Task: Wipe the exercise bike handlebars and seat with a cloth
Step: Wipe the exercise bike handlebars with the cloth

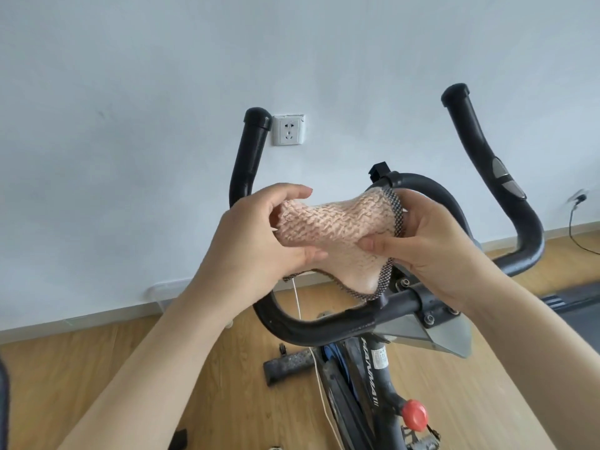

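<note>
While the cloth (337, 235) is held in the air above the centre of the handlebars (383, 315), both hands grip it: the left hand (259, 241) is closed on its left end, thumb below and fingers over the top, and the right hand (431, 245) pinches its right end beside the dark edging. The cloth does not appear to touch any bar; it hangs just above the crossbar and in front of the curved centre loop.

Risk. Bunched as it is, the cloth would probably meet the tubing with only a narrow ridge, so a pass could leave much of the round grip unwiped. A loose lower corner could snag on the clamp bolts (406, 282) near the stem. The upright left horn (250, 151) and right horn (477, 141) stand well apart from the hands and are easily skipped. The seat is not in view.

Appearance. The cloth is a pale pink, nubby textured square with a speckled dark hem, gathered at its middle and spreading at both ends.
</note>
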